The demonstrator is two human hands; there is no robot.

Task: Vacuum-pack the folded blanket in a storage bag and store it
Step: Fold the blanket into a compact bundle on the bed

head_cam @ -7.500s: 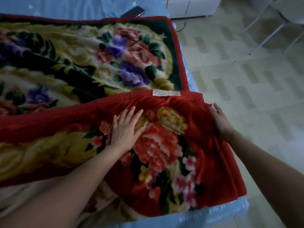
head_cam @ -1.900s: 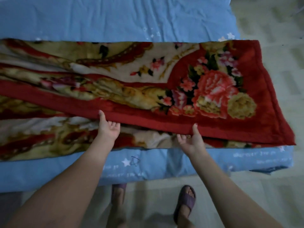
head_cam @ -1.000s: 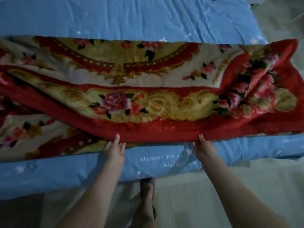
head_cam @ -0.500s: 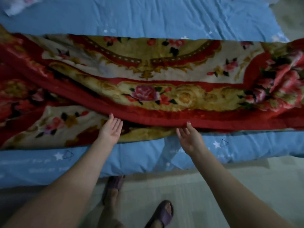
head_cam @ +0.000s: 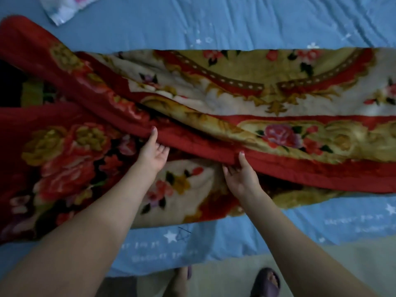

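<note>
The floral blanket (head_cam: 214,125) was spread across the frame's middle on the bed (head_cam: 235,26). Its red edge was pinched by left hand (head_cam: 152,154) and right hand (head_cam: 240,174) (thumbs on top); edges should be matched before folding.

Head view; steeply downward, close

bed (head_cam: 257,24) (blue starred sheet) | on it: blanket (head_cam: 267,99), white packet (head_cam: 64,7)
</note>
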